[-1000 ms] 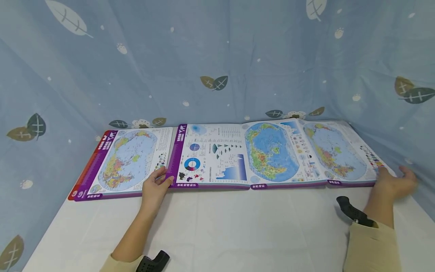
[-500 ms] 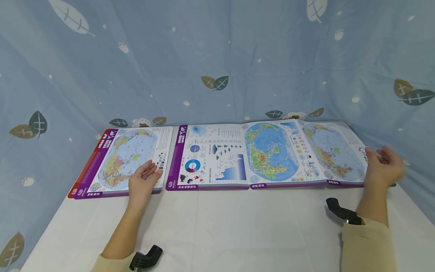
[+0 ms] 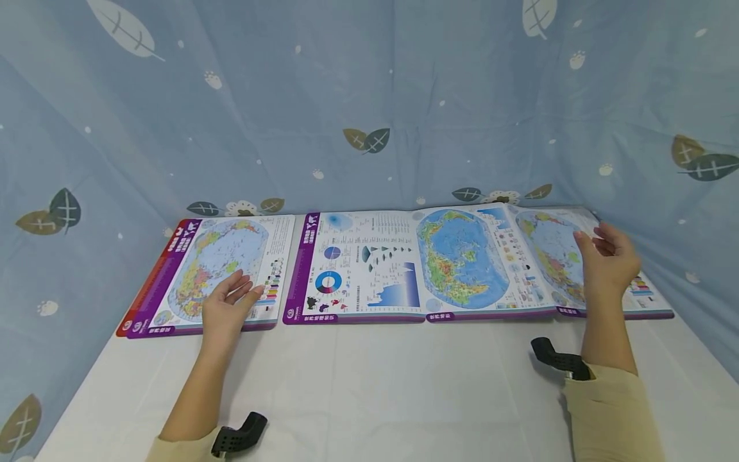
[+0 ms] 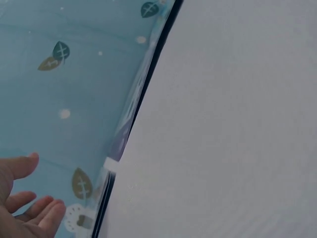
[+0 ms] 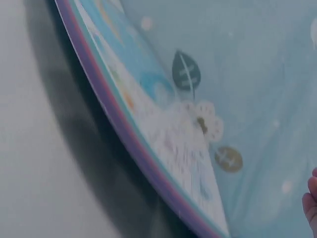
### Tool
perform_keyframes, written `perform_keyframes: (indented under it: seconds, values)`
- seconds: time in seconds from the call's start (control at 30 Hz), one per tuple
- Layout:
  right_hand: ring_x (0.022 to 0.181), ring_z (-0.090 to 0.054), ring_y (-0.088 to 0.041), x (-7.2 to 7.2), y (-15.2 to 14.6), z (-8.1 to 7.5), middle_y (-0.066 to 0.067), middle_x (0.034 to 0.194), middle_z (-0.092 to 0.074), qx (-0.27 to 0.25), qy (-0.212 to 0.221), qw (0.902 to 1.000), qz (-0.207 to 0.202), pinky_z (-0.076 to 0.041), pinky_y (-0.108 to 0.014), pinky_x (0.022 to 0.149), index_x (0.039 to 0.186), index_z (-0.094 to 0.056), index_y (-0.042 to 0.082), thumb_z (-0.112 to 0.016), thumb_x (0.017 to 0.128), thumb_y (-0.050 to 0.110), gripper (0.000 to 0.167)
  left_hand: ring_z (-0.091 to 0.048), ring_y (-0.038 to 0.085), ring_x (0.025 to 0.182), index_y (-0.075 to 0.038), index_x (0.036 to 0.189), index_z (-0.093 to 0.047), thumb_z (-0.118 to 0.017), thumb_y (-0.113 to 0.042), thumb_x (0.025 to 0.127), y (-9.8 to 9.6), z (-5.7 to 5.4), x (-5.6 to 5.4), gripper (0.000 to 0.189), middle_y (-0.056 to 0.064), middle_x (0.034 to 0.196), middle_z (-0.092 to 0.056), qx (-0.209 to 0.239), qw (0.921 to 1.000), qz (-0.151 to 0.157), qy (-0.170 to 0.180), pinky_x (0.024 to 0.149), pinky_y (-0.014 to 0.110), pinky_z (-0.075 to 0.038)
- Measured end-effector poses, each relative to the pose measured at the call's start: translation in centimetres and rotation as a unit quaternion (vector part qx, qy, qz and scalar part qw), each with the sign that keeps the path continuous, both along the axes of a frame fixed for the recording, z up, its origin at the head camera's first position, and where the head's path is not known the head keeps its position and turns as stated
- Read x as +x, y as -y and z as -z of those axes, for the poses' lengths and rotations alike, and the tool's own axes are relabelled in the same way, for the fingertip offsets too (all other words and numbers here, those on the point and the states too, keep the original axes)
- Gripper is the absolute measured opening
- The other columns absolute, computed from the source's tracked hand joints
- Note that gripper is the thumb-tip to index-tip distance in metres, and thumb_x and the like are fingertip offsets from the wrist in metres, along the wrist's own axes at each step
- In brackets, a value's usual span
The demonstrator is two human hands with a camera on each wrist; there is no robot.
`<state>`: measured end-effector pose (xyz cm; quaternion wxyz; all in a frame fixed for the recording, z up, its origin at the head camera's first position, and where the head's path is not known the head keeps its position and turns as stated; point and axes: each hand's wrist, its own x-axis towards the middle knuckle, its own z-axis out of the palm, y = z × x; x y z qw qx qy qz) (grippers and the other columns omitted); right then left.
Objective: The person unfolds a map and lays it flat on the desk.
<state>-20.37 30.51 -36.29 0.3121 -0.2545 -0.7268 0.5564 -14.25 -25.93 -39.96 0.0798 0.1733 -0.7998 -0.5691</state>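
Note:
Three side-by-side panels of an unfolded map sheet (image 3: 462,256) cover the right part of the white table: one of charts with a purple border, then two world maps. To its left lies a folded purple-bordered world map (image 3: 222,244), over a red-edged one (image 3: 153,276). My left hand (image 3: 225,314) hovers over the folded map's near edge, fingers loosely bent, holding nothing. Above the rightmost panel is my right hand (image 3: 612,266), its thumb and fingers apart and relaxed. Only that hand's fingertips (image 5: 311,198) show in the right wrist view, with the sheet's layered edge curving past.
A blue leaf-patterned cloth (image 3: 369,96) hangs behind and at both sides, close to the maps' far edges. White tablecloth (image 3: 416,385) spreads in front of them. Black wrist devices (image 3: 560,359) jut out beside the sleeves.
My left hand has left the unfolded sheet's left edge and moved left over the folded map. My right hand has lifted from the sheet's right edge and moved left.

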Motion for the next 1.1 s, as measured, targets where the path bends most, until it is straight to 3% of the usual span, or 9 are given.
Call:
perform_keyframes:
  seconds: [0.13,0.37,0.67,0.93,1.1]
  values:
    - [0.100,-0.047,0.002,-0.1,1.6,-0.5,0.010,0.123,-0.058,0.050,0.021,0.9982,-0.027,-0.038,-0.018,0.101,0.132,-0.056,0.024,-0.067,0.085,0.039,0.051,-0.049,0.023,0.127,-0.007,0.145,-0.037,-0.066,-0.032,0.089,0.5,-0.2,0.0,0.067,0.010,0.139,-0.050,-0.008,1.0000,0.001,-0.005,0.095,0.010,-0.042]
    - [0.119,-0.050,-0.012,0.1,4.1,-1.7,0.003,0.136,-0.054,0.147,0.020,0.9867,-0.066,-0.037,-0.020,0.105,0.137,-0.051,0.024,-0.065,0.088,0.036,0.052,-0.050,0.017,0.126,-0.011,0.144,-0.040,-0.067,-0.033,0.088,1.4,-0.8,-0.1,0.067,0.009,0.140,-0.049,0.017,0.9994,-0.032,-0.006,0.097,0.009,-0.040]
    - [0.112,-0.051,-0.010,1.1,6.7,-3.2,0.001,0.130,-0.056,0.158,-0.028,0.9803,-0.115,-0.041,-0.018,0.102,0.133,-0.056,0.019,-0.069,0.086,0.029,0.050,-0.045,0.014,0.130,-0.021,0.146,-0.037,-0.065,-0.038,0.088,3.0,-1.5,0.1,0.067,0.002,0.144,-0.046,0.013,0.9980,-0.062,0.005,0.099,0.009,-0.038]
    - [0.113,-0.051,-0.008,1.8,8.8,-3.7,-0.002,0.131,-0.056,0.190,-0.050,0.9678,-0.157,-0.040,-0.017,0.102,0.133,-0.055,0.016,-0.070,0.086,0.027,0.050,-0.046,0.009,0.129,-0.024,0.143,-0.043,-0.072,-0.039,0.080,4.8,-2.6,0.9,0.070,-0.005,0.141,-0.050,0.095,0.9879,-0.117,-0.037,0.091,0.005,-0.041]
    - [0.115,-0.051,-0.009,2.2,9.4,-4.3,-0.002,0.133,-0.055,0.213,-0.052,0.9615,-0.166,-0.038,-0.017,0.104,0.135,-0.053,0.017,-0.070,0.086,0.027,0.052,-0.046,0.007,0.129,-0.026,0.141,-0.045,-0.074,-0.038,0.078,5.8,-2.9,1.0,0.071,-0.007,0.140,-0.051,0.115,0.9821,-0.140,-0.050,0.092,0.005,-0.040]
